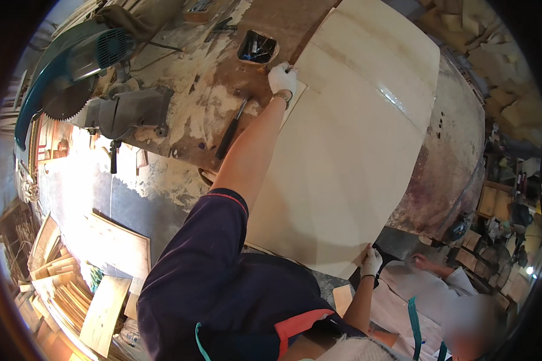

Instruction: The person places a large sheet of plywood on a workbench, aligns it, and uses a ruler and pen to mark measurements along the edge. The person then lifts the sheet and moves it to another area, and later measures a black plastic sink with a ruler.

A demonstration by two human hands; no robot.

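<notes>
Left grip point(282, 79): one, curled beside pale sheet point(349, 156); cannot tell if clamped
Right grip point(372, 263): one, clamped on sheet corner
Saw point(102, 51): one
Dark-handled tool point(227, 139): one, on surface point(190, 114)

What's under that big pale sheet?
Stained table shows beyond both long sides of the pale sheet, and another pale piece pokes out beside the left hand, seemingly from beneath. Anything under the middle is covered, so I can't tell.

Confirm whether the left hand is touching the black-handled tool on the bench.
Apart. The head view shows a strip of the brown bench between the gloved left hand and the black-handled tool.
</notes>
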